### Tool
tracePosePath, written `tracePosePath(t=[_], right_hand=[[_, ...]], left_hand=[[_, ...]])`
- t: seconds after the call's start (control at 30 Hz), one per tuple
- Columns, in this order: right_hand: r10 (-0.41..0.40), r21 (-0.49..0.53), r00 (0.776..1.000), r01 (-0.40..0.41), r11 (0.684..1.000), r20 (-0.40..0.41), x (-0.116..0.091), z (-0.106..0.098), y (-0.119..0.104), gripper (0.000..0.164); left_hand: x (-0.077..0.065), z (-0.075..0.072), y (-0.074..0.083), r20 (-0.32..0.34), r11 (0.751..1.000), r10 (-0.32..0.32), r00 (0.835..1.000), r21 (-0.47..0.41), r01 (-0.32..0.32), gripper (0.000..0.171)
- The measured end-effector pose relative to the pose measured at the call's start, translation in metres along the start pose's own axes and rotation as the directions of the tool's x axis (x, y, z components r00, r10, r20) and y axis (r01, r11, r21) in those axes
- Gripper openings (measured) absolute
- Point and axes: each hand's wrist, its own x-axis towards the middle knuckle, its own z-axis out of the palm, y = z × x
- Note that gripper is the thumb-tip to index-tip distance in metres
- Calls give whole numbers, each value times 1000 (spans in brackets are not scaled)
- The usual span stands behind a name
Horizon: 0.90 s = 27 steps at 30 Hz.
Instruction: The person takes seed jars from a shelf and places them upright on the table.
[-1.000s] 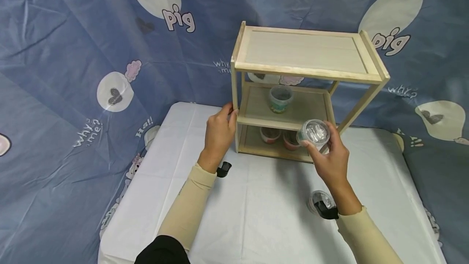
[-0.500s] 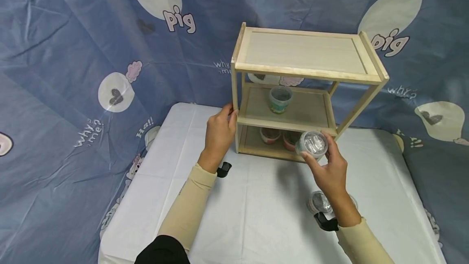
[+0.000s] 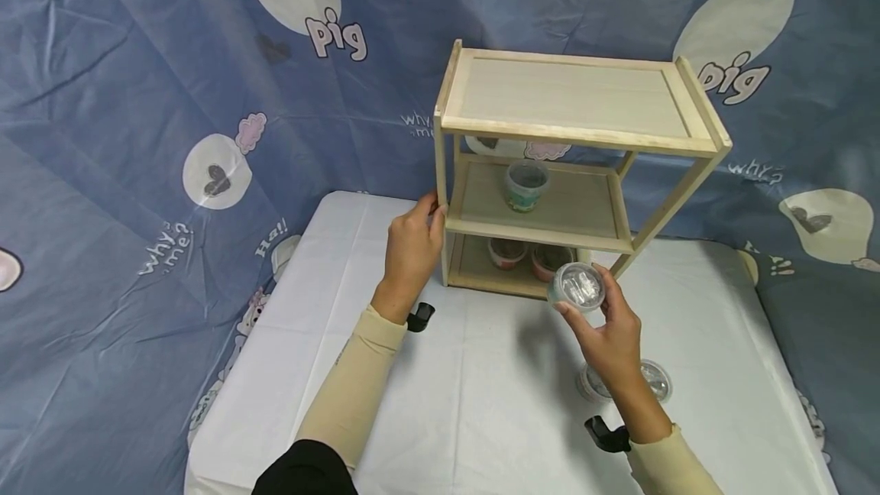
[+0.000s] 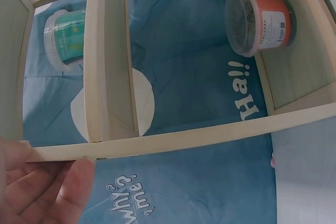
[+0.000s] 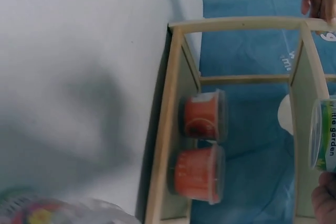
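Observation:
My right hand grips a clear-lidded tub, thumb on one side and fingers on the other, in front of the lower shelf. In the right wrist view this tub shows a green label reading "little garden". My left hand pinches the left front post of a wooden rack. A green-labelled tub stands on the middle shelf. Two red tubs, one left and one right, stand on the bottom shelf.
Two more lidded tubs, one partly behind my right wrist and one beside it, stand on the white-covered table. A blue printed cloth hangs behind the rack.
My right hand has moved down and slightly left with the tub, from beside the middle shelf's edge to below it. The left hand stays on the post.

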Motion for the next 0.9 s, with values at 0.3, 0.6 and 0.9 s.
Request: tracePosePath(t=[0.3, 0.6, 0.9], right_hand=[[58, -12, 997, -58, 998, 49, -30, 6, 6, 80], [79, -161, 993, -64, 985, 84, -55, 11, 14, 83], [132, -211, 978, -96, 973, 160, -75, 14, 16, 87]], left_hand=[[0, 1, 1, 6, 1000, 2, 1000, 2, -2, 24], [-1, 0, 0, 4, 1000, -11, 1000, 6, 11, 24], [-1, 0, -1, 5, 1000, -9, 1000, 9, 9, 24]])
